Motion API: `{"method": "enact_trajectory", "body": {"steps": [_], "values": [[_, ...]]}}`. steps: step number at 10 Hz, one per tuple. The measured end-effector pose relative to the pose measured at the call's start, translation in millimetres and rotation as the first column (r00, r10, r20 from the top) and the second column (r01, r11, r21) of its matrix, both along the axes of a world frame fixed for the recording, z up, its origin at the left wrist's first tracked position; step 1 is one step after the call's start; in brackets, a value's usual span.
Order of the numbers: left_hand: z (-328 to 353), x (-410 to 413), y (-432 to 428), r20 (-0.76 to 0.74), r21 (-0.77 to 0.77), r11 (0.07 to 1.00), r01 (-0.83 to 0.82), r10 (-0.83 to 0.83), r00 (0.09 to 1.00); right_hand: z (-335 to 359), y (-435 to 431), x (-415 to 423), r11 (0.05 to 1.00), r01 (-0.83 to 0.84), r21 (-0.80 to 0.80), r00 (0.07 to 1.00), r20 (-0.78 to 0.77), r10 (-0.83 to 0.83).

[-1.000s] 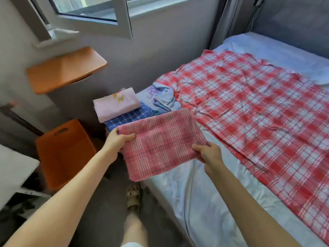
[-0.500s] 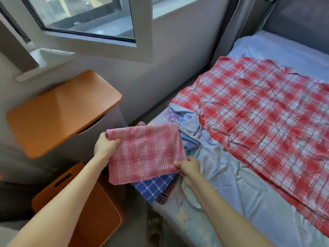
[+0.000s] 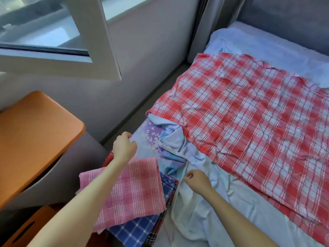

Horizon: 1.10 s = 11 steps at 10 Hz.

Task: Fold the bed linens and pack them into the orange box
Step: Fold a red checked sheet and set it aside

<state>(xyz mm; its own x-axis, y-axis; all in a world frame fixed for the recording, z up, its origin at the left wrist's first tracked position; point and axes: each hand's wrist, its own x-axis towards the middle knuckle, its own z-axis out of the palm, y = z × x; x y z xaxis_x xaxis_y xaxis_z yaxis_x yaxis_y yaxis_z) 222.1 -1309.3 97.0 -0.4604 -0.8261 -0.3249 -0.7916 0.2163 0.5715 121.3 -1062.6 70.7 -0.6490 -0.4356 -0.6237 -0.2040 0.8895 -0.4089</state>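
A folded pink checked cloth (image 3: 135, 189) lies on top of a stack with a blue checked cloth (image 3: 135, 230) at the near corner of the bed. My left hand (image 3: 124, 150) hovers just beyond it, fingers loosely curled, beside the purple floral linen (image 3: 151, 138). Over the pale blue sheet (image 3: 204, 216) my right hand (image 3: 196, 180) hangs with relaxed curled fingers and holds nothing. A large red checked sheet (image 3: 240, 122) is spread flat over the bed. Part of the orange box (image 3: 26, 227), with a handle slot, shows at the bottom left.
An orange shelf top (image 3: 35, 139) juts out at the left above the box. An open window sash (image 3: 99, 50) overhangs the gap between the wall and the bed. A grey padded headboard (image 3: 284, 24) backs the bed at the top right.
Both hands have let go of the folded pink cloth, which now rests on the blue checked stack. My left hand moved on toward the floral linen, my right toward the pale sheet.
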Motion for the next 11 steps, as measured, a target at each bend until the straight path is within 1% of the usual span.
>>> {"method": "enact_trajectory", "body": {"steps": [1,2,3,4,5,6,7,8,9,10,11], "values": [[-15.6,-55.9,-3.8,-0.001,0.037,0.999,0.011,-0.011,1.0,-7.9,4.1,-47.6,0.998,0.056,0.0,0.996,-0.067,-0.056],[-38.4,-101.2,-10.0,0.024,-0.087,0.99,0.108,-0.106,0.994,-20.9,-3.2,-90.8,0.998,0.068,0.017,0.987,-0.147,-0.065],[-72.9,-133.4,-15.0,0.025,-0.238,0.898,0.37,-0.375,0.927,-34.7,-23.9,-126.7,0.998,0.054,0.013,0.976,-0.21,-0.05],[-110.7,-165.0,-19.6,0.147,-0.281,0.748,0.601,-0.586,0.797,-61.3,-58.3,-161.5,1.0,-0.015,0.027,0.955,-0.295,0.022],[-151.7,-194.3,-34.7,0.269,-0.307,0.677,0.669,-0.613,0.743,-91.5,-99.7,-189.3,0.994,-0.105,0.009,0.923,-0.371,0.1],[-188.4,-213.0,-49.9,0.313,-0.239,0.717,0.655,-0.582,0.751,-129.4,-140.8,-211.2,0.976,-0.214,0.049,0.877,-0.43,0.214],[-219.0,-215.5,-53.8,0.289,-0.204,0.812,0.546,-0.483,0.826,-161.1,-171.5,-219.9,0.939,-0.317,0.131,0.796,-0.502,0.339],[-231.3,-206.0,-51.5,0.293,-0.281,0.736,0.616,-0.545,0.785,-171.3,-184.4,-225.2,0.942,-0.322,0.094,0.752,-0.58,0.314],[-228.1,-208.8,-57.2,0.342,-0.249,0.752,0.611,-0.522,0.781,-165.1,-188.9,-239.6,0.983,-0.182,0.006,0.861,-0.482,0.162],[-208.8,-224.8,-62.3,0.461,-0.008,0.833,0.554,-0.488,0.741,-143.2,-180.3,-257.3,0.975,0.088,-0.205,0.905,-0.392,-0.164],[-181.6,-245.0,-60.1,0.212,0.3,0.939,0.165,-0.234,0.949,-106.0,-162.7,-257.9,0.926,0.124,-0.357,0.896,-0.361,-0.259]]}}
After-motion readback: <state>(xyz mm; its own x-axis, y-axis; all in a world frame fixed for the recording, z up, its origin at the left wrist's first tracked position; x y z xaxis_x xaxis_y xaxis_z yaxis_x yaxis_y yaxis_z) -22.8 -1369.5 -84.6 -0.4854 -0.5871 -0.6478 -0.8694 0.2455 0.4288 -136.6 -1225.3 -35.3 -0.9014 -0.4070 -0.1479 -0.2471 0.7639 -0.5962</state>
